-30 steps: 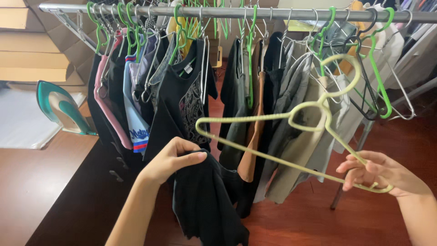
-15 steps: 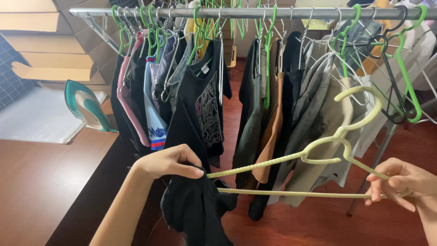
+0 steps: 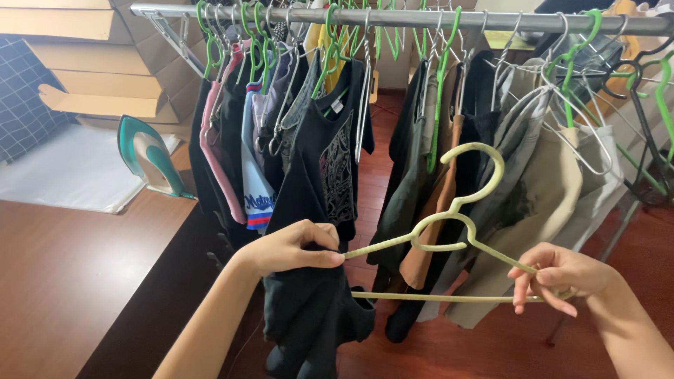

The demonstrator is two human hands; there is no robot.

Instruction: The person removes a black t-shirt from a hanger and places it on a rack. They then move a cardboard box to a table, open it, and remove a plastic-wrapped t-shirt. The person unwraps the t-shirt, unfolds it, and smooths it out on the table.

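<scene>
i see my left hand [image 3: 291, 247] pinching a soft, limp black shirt [image 3: 309, 309] against one tip of the pale yellow hanger [image 3: 449, 242], my right hand [image 3: 558, 275] gripping its other corner below the rail [image 3: 421, 17]; it looks light, stiff, best held at the ends.

The pale yellow hanger [image 3: 449, 242] looks like smooth, matt plastic. The black shirt [image 3: 316, 210] is soft, matt cloth. The clothes rail [image 3: 421, 17] is shiny bare metal. The table [image 3: 70, 267] is smooth reddish wood with a slight sheen. The boxes [image 3: 84, 70] are dull brown cardboard.
</scene>
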